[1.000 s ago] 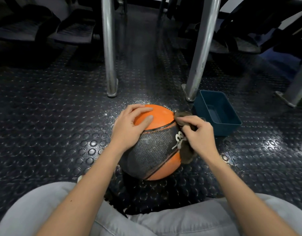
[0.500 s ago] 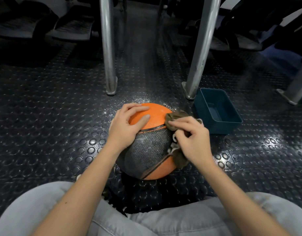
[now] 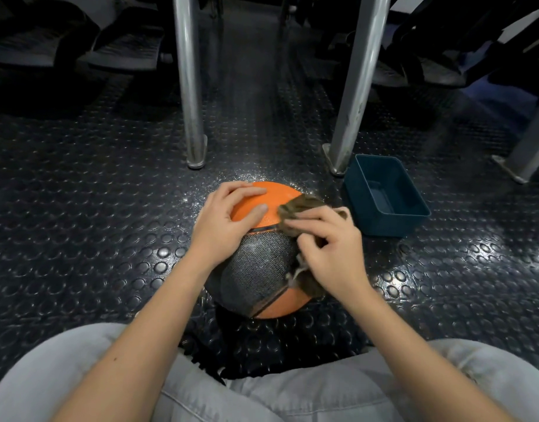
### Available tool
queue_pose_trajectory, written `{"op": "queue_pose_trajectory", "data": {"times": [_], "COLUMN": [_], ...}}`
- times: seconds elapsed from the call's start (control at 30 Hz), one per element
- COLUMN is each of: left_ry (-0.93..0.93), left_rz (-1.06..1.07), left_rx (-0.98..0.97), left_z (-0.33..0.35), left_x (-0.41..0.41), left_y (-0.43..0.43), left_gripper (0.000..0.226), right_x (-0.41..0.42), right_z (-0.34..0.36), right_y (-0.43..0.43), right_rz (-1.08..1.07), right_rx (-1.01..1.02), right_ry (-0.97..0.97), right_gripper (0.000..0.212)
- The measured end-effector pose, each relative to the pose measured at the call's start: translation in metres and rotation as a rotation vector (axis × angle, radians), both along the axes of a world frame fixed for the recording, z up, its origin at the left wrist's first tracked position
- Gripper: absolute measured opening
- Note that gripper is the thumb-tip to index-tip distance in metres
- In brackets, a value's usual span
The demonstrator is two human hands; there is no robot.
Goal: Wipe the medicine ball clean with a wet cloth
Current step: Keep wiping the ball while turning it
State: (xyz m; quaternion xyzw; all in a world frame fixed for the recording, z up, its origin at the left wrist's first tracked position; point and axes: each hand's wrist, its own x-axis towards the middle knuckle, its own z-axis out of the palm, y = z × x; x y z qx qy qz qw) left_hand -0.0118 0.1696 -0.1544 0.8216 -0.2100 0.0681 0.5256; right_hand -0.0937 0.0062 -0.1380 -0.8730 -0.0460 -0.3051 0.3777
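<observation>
An orange medicine ball [image 3: 260, 271] with a dark textured band sits on the studded black floor between my knees. My left hand [image 3: 224, 222] rests on its upper left side, fingers spread flat over the orange top. My right hand [image 3: 329, 251] grips a brown cloth [image 3: 300, 207] and presses it against the ball's upper right side. Part of the cloth hangs below my palm on the right flank.
A dark blue plastic tub [image 3: 384, 197] stands on the floor just right of the ball. Two metal legs [image 3: 189, 86] [image 3: 353, 86] rise behind the ball, another at far right. Black seats lie at the back. My grey trousers [image 3: 262, 391] fill the foreground.
My right hand has slid the cloth from the ball's right side up and leftward toward the orange top. My left hand has stayed on the ball.
</observation>
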Motion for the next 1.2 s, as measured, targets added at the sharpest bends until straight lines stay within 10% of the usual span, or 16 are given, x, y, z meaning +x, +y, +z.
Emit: {"op": "queue_pose_trajectory", "data": {"times": [0.27,0.43,0.63,0.87,1.2], "left_ry": [-0.095,-0.096,-0.064,-0.054,-0.009], "left_rz": [-0.072,-0.059,-0.078,-0.062,-0.028], "left_rx": [0.076,0.052,0.1,0.033,0.102], "left_z": [0.0,-0.001,0.005,-0.001,0.002], "left_x": [-0.008,-0.007,-0.009,-0.003,-0.005], "left_y": [-0.006,-0.001,-0.007,0.0,-0.005], "left_gripper": [0.037,0.035,0.036,0.035,0.036], "right_x": [0.037,0.014,0.045,0.012,0.037], "right_z": [0.015,0.017,0.02,0.021,0.013], "right_y": [-0.043,-0.008,-0.044,-0.004,-0.034], "right_rz": [-0.069,0.07,-0.065,0.101,-0.071], "right_rx": [0.254,-0.055,0.243,-0.028,0.114], "right_ry": [0.351,0.132,0.414,0.12,0.323], "right_gripper": [0.04,0.03,0.038,0.03,0.034]}}
